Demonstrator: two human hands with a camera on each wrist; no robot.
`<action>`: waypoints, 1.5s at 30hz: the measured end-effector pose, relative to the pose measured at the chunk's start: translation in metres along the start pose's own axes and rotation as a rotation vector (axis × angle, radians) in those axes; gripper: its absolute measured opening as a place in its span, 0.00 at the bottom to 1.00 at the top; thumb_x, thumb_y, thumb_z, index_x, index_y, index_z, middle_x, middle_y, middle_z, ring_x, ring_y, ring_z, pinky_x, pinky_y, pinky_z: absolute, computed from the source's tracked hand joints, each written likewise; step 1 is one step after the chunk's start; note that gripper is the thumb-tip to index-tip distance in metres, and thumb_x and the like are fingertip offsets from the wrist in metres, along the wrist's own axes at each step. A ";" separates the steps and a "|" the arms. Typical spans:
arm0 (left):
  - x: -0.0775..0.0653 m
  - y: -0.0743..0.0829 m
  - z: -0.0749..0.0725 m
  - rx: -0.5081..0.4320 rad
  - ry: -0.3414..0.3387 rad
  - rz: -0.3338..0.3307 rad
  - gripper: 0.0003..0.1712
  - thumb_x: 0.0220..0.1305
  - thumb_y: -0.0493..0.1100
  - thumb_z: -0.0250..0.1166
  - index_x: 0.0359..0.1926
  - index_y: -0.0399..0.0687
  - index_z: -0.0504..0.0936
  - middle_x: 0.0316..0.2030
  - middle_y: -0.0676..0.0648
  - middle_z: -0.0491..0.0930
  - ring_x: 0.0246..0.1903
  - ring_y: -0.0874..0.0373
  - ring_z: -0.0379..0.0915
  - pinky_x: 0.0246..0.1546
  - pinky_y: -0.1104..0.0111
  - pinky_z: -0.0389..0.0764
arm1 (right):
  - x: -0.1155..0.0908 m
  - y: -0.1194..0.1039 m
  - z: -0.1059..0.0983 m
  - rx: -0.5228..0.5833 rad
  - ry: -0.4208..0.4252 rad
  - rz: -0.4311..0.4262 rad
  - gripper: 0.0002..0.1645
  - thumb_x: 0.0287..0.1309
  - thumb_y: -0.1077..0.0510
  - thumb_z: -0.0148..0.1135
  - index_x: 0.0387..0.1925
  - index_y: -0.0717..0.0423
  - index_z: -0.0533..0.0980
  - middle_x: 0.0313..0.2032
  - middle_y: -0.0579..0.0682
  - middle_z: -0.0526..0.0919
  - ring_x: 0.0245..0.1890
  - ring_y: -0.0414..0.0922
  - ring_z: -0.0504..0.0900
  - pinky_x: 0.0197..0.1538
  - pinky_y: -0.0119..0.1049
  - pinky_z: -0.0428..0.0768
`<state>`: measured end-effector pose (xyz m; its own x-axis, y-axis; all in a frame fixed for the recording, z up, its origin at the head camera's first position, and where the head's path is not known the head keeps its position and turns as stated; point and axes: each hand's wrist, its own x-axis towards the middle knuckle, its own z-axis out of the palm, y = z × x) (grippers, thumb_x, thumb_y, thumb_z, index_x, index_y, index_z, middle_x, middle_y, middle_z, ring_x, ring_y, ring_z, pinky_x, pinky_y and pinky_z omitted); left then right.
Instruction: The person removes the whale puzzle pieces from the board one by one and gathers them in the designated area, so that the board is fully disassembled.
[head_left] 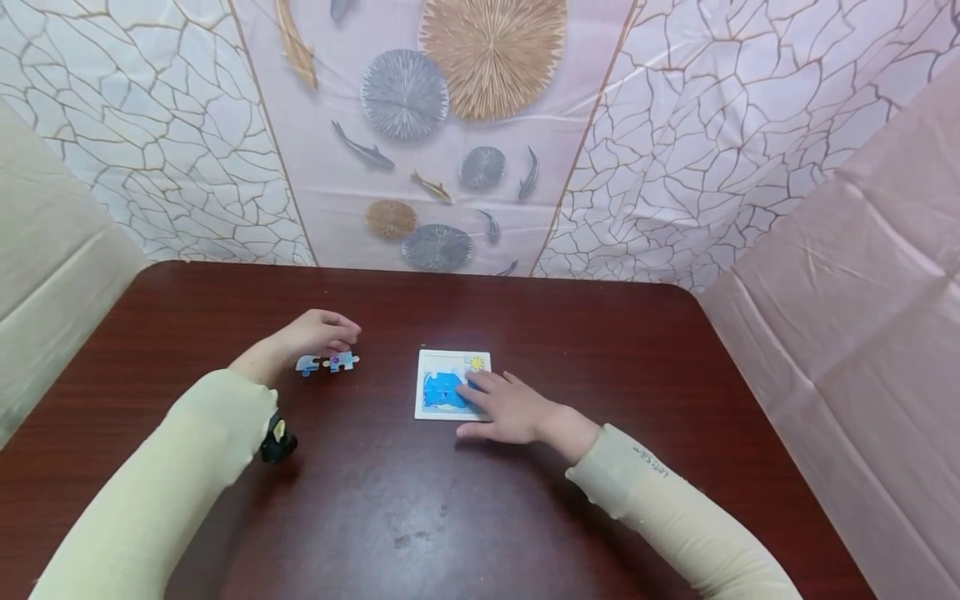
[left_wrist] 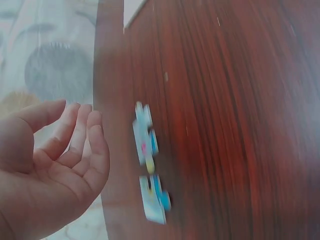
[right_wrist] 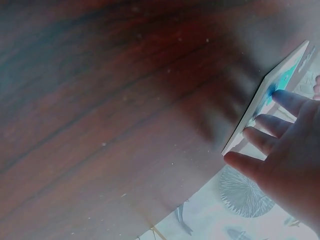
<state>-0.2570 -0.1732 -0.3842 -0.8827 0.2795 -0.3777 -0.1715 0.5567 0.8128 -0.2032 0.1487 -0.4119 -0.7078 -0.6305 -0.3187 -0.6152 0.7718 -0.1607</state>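
My left hand [head_left: 322, 331] hovers just above and behind two loose jigsaw pieces. Its fingers bend loosely around nothing in the left wrist view. One piece [left_wrist: 144, 135] is pale with blue, pink and yellow marks; the other piece [left_wrist: 152, 200], white and blue, lies close to it. Right of them on the table is a white-framed puzzle board [head_left: 453, 357] with a blue animal picture and a yellow sun. My right hand [head_left: 510, 408] lies with spread fingers on the board's right side, covering part of the picture. In the right wrist view its fingertips touch the board.
A dark reddish-brown wooden table [head_left: 420, 500] spreads beneath everything. Behind it hangs a patterned curtain [head_left: 465, 192], with plain pale cloth [head_left: 840, 333] on the right side. A black wrist camera [head_left: 277, 442] is strapped to the left forearm.
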 end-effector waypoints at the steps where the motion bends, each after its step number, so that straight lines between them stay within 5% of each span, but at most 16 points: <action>1: 0.003 0.003 0.004 -0.017 -0.006 0.007 0.24 0.68 0.41 0.53 0.59 0.27 0.68 0.55 0.31 0.73 0.48 0.48 0.77 0.51 0.60 0.79 | -0.001 0.000 0.000 0.001 0.001 0.001 0.46 0.57 0.28 0.47 0.71 0.45 0.55 0.72 0.50 0.53 0.72 0.49 0.51 0.71 0.56 0.52; 7: 0.025 0.009 0.025 -0.058 -0.058 0.067 0.23 0.66 0.45 0.57 0.55 0.33 0.74 0.50 0.35 0.79 0.46 0.51 0.79 0.48 0.62 0.80 | -0.008 -0.002 0.002 0.007 0.006 -0.006 0.48 0.57 0.27 0.46 0.72 0.44 0.51 0.73 0.49 0.49 0.73 0.47 0.48 0.71 0.56 0.50; 15: 0.038 0.038 0.061 -0.070 -0.039 0.017 0.22 0.67 0.41 0.54 0.58 0.33 0.72 0.54 0.35 0.76 0.51 0.46 0.75 0.54 0.61 0.77 | -0.020 -0.006 0.003 0.009 -0.020 -0.024 0.48 0.57 0.27 0.46 0.72 0.42 0.50 0.74 0.49 0.47 0.73 0.48 0.47 0.70 0.59 0.48; 23: 0.048 0.049 0.086 -0.085 -0.077 0.028 0.22 0.67 0.41 0.54 0.57 0.33 0.72 0.54 0.35 0.75 0.52 0.47 0.75 0.55 0.61 0.76 | -0.026 -0.001 0.008 0.024 -0.049 0.019 0.49 0.55 0.26 0.46 0.72 0.41 0.50 0.74 0.47 0.45 0.74 0.47 0.45 0.71 0.58 0.48; 45: 0.060 0.060 0.123 -0.158 -0.085 -0.007 0.22 0.70 0.43 0.51 0.58 0.30 0.69 0.55 0.33 0.74 0.55 0.45 0.74 0.56 0.61 0.74 | -0.028 0.002 0.013 0.032 -0.048 0.009 0.49 0.55 0.26 0.46 0.72 0.43 0.52 0.73 0.49 0.47 0.74 0.47 0.45 0.71 0.57 0.51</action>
<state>-0.2666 -0.0269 -0.4124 -0.8423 0.3451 -0.4140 -0.2498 0.4307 0.8672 -0.1804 0.1687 -0.4153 -0.6956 -0.6192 -0.3643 -0.5968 0.7804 -0.1866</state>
